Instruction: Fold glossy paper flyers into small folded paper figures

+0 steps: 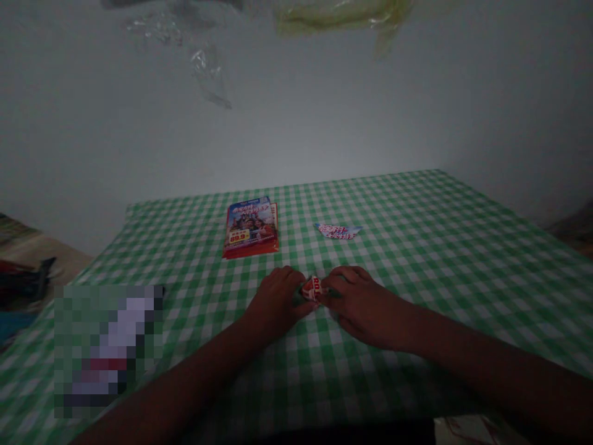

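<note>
Both hands meet over a small folded piece of printed paper [313, 288], red and white with large letters on it. The fingers and thumb of my left hand [277, 296] are closed on its left side. On its right side, my right hand [359, 303] pinches the paper, with the other fingers curled. The fingers cover part of the paper, so its full shape is hidden. Beyond my hands lies a folded paper shape [338, 231] with pointed ends, in blue, white and red print.
A stack of colourful printed flyers [250, 227] lies towards the back left. The table has a green and white checked cloth [398, 228]. At the left edge is a pixelated long item [120, 340] that I cannot make out. A wall [324, 117] stands behind.
</note>
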Action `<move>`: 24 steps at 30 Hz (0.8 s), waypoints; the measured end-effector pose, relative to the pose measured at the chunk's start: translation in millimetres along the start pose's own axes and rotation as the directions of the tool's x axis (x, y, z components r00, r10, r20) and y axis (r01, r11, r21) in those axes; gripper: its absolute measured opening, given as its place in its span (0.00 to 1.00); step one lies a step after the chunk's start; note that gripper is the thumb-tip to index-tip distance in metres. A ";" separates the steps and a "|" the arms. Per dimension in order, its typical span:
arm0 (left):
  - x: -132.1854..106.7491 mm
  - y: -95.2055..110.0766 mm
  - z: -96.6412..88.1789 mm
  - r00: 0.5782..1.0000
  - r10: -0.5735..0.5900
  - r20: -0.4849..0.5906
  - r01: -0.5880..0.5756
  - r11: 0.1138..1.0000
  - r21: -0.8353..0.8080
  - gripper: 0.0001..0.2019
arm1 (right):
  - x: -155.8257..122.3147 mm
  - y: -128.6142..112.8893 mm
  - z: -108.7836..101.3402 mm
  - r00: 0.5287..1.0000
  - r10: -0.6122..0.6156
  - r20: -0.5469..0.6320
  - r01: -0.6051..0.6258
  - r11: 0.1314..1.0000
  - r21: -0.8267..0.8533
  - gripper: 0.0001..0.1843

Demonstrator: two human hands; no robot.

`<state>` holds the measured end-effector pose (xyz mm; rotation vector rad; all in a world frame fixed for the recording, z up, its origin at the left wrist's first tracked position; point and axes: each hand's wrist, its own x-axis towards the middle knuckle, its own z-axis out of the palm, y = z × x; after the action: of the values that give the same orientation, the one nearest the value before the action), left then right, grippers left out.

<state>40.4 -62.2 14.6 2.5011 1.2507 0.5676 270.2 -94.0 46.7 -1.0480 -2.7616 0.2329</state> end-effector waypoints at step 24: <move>-0.1 19.5 -12.1 0.997 0.054 0.063 -0.020 0.893 -0.450 0.08 | 13.8 18.1 12.3 0.967 0.113 -0.227 0.053 0.786 0.616 0.09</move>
<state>48.3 -72.7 33.5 2.1372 0.9174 0.6781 268.9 -72.5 32.6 -0.8580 -2.1778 0.8790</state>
